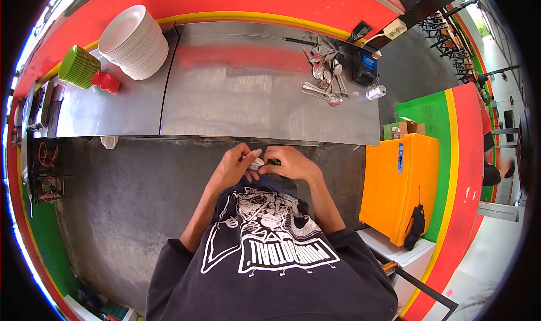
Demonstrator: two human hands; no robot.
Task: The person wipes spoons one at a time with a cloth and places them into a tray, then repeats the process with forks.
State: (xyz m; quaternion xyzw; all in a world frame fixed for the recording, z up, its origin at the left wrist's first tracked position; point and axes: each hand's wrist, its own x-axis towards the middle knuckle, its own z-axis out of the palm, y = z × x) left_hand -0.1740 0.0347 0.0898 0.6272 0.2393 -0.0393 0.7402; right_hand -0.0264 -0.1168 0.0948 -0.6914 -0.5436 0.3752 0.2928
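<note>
Head: hands [235, 166] around small shiny object [257, 164]

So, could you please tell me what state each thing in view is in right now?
left hand: closed, pinching the small item
right hand: closed on the same small item
small item: held between both hands
white bowls: stacked on the steel counter
green plates: stacked
spoons: loose heap, lying flat
yellow bin: lid shut
cardboard box: flaps open

Single head-worn fisheye view looking steeply down and forward from above the person's chest, hands [262, 164] close below the lens, steel counter [225, 90] farther ahead across the upper frame.
</note>
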